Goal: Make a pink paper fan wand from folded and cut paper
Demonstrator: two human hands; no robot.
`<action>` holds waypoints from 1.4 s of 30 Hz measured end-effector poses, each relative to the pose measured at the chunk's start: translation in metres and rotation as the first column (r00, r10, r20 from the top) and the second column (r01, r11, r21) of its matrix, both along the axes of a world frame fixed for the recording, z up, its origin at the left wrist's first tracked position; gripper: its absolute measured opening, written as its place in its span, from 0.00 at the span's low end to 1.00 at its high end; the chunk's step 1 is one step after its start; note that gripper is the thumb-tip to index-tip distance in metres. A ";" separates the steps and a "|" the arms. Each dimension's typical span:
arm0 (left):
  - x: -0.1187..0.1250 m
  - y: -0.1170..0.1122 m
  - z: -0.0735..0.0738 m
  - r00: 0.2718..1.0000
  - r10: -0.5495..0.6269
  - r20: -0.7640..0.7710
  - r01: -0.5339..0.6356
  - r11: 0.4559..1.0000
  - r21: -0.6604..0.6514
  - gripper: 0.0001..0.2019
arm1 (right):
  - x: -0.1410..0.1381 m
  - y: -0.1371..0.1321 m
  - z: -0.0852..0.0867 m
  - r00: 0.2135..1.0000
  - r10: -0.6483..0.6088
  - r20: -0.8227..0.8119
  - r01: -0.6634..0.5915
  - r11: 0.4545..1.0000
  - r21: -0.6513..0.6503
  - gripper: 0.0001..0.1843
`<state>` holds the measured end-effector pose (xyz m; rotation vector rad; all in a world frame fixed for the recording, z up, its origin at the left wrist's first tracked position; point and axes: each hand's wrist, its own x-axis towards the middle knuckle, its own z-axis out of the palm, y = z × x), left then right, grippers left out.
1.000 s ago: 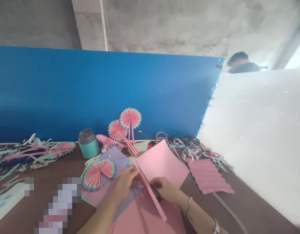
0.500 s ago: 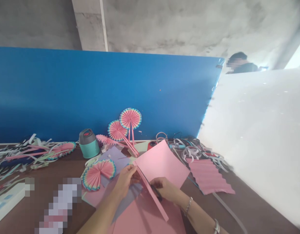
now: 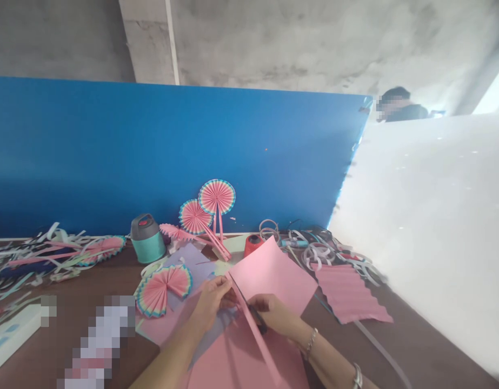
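Pinched in my left hand is the upper end of a narrow pink strip along the edge of a pink paper sheet. My right hand grips scissors with dark handles; the blades lie along the line between strip and sheet, partly hidden by the paper. The strip slants down towards me. Beneath both hands lie another pink sheet and a purple sheet. An opened pleated paper fan, pink with a rainbow rim, rests left of my left hand.
Finished-looking round fans lean against the blue partition. A teal and grey container stands left of them, and a red object sits behind the sheet. Pleated pink paper lies right. Paper scraps cover the left; a person is beyond the white partition.
The scissors and my right hand have shifted slightly. The pink sheet has turned a little and moved right, showing more of the red object. The strip's lower end has swung lower.
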<state>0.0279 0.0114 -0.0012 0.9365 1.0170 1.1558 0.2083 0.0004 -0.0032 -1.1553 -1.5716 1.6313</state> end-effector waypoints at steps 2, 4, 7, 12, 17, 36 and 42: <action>0.001 -0.001 0.000 1.000 -0.007 0.005 0.007 1.000 0.004 0.17 | -0.001 -0.001 0.001 1.000 0.006 -0.006 -0.006 1.000 0.006 0.09; 0.001 -0.001 0.000 1.000 -0.009 0.005 0.009 1.000 0.006 0.17 | -0.001 -0.001 0.001 1.000 0.012 -0.012 -0.012 1.000 0.012 0.08; 0.000 0.000 -0.002 1.000 -0.022 -0.002 0.022 1.000 0.007 0.17 | 0.000 0.000 -0.002 1.000 0.004 -0.016 -0.004 1.000 0.003 0.10; 0.001 -0.002 -0.004 0.995 -0.097 -0.001 0.097 0.995 0.001 0.17 | 0.001 0.001 -0.003 1.000 0.010 -0.019 -0.010 1.000 0.014 0.16; 0.006 -0.005 0.001 0.992 -0.123 -0.013 0.123 0.992 -0.020 0.17 | 0.002 0.005 -0.006 0.998 -0.058 0.020 0.057 0.998 0.037 0.23; -0.006 0.003 0.002 0.991 0.023 0.130 -0.033 0.997 0.070 0.11 | 0.011 -0.002 -0.003 0.768 -0.289 0.571 -0.017 0.883 0.469 0.12; -0.004 0.001 0.002 0.997 -0.004 0.072 -0.002 0.997 0.080 0.11 | 0.018 0.003 -0.002 0.887 -0.083 0.454 -0.054 0.958 0.280 0.16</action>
